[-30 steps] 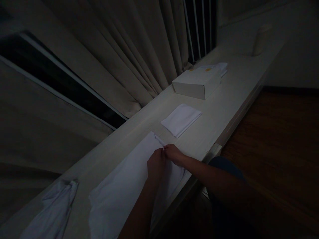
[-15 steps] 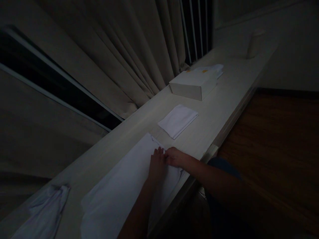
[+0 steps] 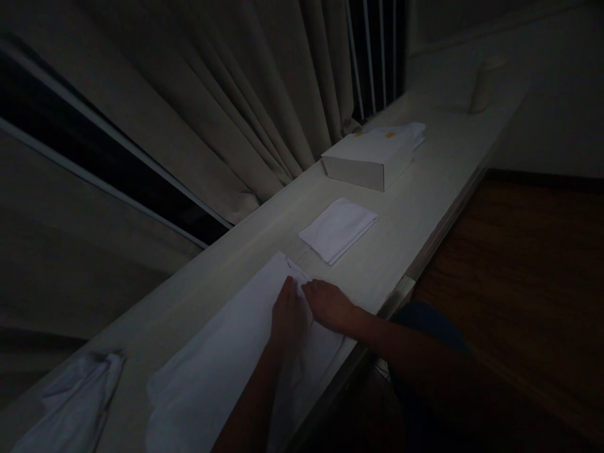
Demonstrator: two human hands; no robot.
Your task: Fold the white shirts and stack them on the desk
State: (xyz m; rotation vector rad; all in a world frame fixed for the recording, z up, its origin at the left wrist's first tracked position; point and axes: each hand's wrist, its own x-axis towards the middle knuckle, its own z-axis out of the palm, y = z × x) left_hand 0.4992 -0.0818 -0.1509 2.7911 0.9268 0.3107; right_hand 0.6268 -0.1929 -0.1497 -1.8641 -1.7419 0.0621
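Note:
A large white cloth (image 3: 226, 343) lies spread on the long pale counter, reaching its front edge. My left hand (image 3: 284, 311) rests on the cloth near its far end, fingers stretched out and side edge down. Just to its right, my right hand (image 3: 329, 304) has its fingers curled on the cloth's edge, seemingly pinching it; the fingertips are partly hidden in the dim light. Creases run through the cloth beneath and between the hands. A smaller folded white cloth (image 3: 338, 230) lies flat a little beyond both hands, touched by neither.
Farther along the counter (image 3: 396, 236) sits a white box (image 3: 368, 162) with white fabric behind it. A cylindrical object (image 3: 484, 87) stands near the far end. Another crumpled cloth (image 3: 70, 402) lies at lower left. Curtains (image 3: 264, 94) hang along the counter's back edge.
My left hand has shifted slightly left and turned onto its side, away from the right hand. My right hand has turned more knuckles-up over the cloth's edge.

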